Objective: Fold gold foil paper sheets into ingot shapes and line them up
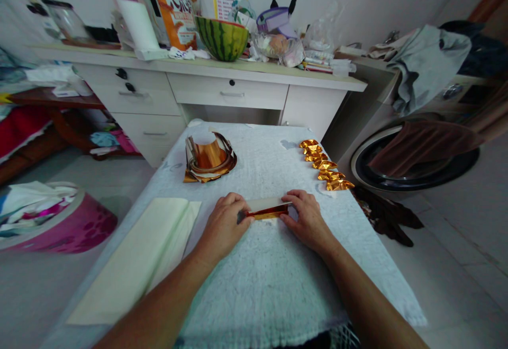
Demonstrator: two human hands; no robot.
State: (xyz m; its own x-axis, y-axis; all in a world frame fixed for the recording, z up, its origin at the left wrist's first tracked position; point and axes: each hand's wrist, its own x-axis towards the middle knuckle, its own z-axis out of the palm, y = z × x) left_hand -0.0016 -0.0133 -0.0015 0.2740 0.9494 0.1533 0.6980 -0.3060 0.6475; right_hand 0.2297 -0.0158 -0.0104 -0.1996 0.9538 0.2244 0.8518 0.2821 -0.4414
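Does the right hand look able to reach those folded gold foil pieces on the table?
Probably yes: the folded gold foil pieces lie just beyond the right hand, and only tablecloth shows between them. Still, it holds the gold foil strip, so it may need to let go first.

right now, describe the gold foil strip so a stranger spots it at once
Find the cloth-covered table in front of the white desk. Between the left hand and right hand, near the table's middle, is the gold foil strip. Unlike the curled foil stack and the row of folded gold pieces, it is held at both ends.
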